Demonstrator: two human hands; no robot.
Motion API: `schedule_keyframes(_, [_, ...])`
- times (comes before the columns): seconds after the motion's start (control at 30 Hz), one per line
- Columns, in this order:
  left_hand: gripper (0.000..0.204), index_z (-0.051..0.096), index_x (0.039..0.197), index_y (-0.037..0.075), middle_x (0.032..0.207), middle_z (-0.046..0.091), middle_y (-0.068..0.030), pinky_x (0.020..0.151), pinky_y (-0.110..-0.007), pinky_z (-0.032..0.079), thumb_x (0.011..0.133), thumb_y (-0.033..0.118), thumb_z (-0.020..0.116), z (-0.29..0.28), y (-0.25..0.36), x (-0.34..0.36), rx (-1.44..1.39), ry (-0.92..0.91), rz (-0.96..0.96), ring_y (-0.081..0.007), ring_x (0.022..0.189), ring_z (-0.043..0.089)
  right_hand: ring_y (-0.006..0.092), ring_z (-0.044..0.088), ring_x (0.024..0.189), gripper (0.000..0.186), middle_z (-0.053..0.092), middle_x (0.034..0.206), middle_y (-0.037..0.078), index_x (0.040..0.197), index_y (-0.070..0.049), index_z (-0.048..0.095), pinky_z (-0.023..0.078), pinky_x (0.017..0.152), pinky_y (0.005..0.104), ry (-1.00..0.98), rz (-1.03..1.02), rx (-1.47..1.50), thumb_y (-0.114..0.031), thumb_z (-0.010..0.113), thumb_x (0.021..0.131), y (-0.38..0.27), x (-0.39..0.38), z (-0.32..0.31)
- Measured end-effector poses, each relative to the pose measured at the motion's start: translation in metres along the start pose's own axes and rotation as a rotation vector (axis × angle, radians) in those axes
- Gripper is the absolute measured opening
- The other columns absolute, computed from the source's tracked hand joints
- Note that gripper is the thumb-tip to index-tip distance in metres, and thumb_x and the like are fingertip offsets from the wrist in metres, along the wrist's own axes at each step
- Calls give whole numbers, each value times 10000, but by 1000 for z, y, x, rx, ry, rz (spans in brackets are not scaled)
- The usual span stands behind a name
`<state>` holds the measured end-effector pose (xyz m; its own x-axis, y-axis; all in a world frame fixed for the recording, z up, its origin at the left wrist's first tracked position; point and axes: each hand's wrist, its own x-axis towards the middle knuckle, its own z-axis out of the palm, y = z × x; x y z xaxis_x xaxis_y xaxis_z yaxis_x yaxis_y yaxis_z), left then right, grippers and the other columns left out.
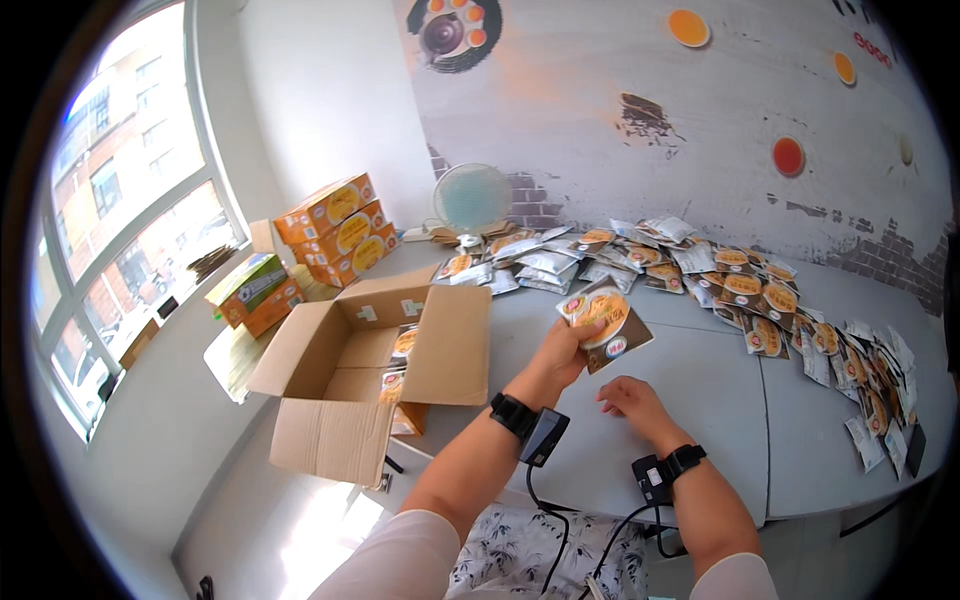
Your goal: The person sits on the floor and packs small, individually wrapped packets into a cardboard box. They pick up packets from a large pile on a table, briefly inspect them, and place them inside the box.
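My left hand point(566, 352) is closed on a flat food packet point(612, 325), brown with a pale yellow oval, held up over the grey table point(700, 400). I cannot tell whether more than one packet is in the grip. Close by on the right, my right hand point(632, 402) hovers near the table with loosely bent fingers and nothing visible in them. To the left of my left forearm stands an open cardboard box point(335, 425), its flaps folded outward. A few packets point(403, 345) lie inside along its right side; the flap partly hides the interior.
Heaped packets point(741, 285) spread along the table's far side, down to a pile point(875, 385) at the right edge. Stacked orange boxes point(340, 232), a green-and-orange box point(255, 290) and a round fan point(473, 197) stand at the back left. Cables point(545, 505) hang from both wrists.
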<state>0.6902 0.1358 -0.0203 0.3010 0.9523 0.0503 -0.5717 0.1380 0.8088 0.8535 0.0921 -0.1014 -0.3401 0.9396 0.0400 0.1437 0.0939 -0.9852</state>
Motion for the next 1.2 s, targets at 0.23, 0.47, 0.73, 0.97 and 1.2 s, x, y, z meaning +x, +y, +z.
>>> schedule_keyframes(0.23, [387, 384, 1160, 24, 1123, 552, -129, 832, -391, 527, 819, -67, 544, -20, 119, -39, 114, 86, 134, -244, 996, 592, 95, 573, 711, 249, 625, 824, 25, 855, -45, 603, 448, 658, 228, 35, -34, 0, -271, 509, 898, -4, -4, 3])
schedule_keyframes(0.47, [419, 407, 1159, 20, 1086, 579, -132, 810, -407, 534, 785, -100, 556, -130, 216, -111, 447, 428, 146, -258, 967, 607, 100, 579, 710, 252, 643, 852, 37, 869, -32, 601, 458, 653, 228, 46, -58, 11, -272, 529, 893, 4, 1, 3])
schedule_keyframes(0.73, [374, 497, 1099, 35, 1024, 614, -118, 717, -419, 546, 758, -89, 585, -266, 246, -184, 770, 807, -169, -250, 893, 628, 94, 575, 714, 249, 634, 835, 27, 854, -43, 595, 452, 654, 223, 35, -38, 13, -280, 531, 894, 4, 2, 5])
schedule_keyframes(0.97, [392, 524, 1110, 20, 1021, 628, -118, 685, -400, 536, 738, -58, 621, -296, 236, -194, 825, 754, -461, -266, 861, 624, 90, 571, 723, 243, 630, 844, 30, 847, -40, 595, 453, 655, 222, 37, -28, 3, -269, 529, 893, -1, 1, 6])
schedule_keyframes(1.2, [386, 543, 1090, -5, 944, 632, -113, 635, -397, 500, 718, -20, 646, -322, 229, -193, 1032, 793, -640, -263, 796, 614, 87, 568, 721, 239, 629, 842, 30, 848, -39, 596, 455, 652, 216, 31, -27, -1, -262, 522, 893, 1, 1, 6])
